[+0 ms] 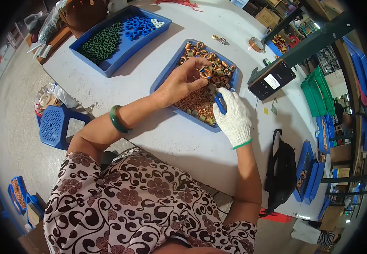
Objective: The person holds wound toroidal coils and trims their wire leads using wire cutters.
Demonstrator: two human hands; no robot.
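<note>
A shirt (145, 203) with dark flowers and curls is closest to me. Past it, I see two hands over a blue tray (170, 71) on the bench (128, 67). The bare left hand (179, 82) pinches a coil (206, 73) of copper wire between finger and thumb. The coil is up above the tray, near more coils (209, 55) and a pile of wire (194, 99). The right hand (234, 114), in a white glove, wraps around a tool (220, 103) with blue grips. Its tip is near the coil, but I can't tell if they touch.

To do this well, I think I should pinch the coil firmly, so it does not turn. I should point the tip away from the bare fingers and go slowly. The phone (272, 80) has words on its screen, too small for me to read. I can't make out any brand.
</note>
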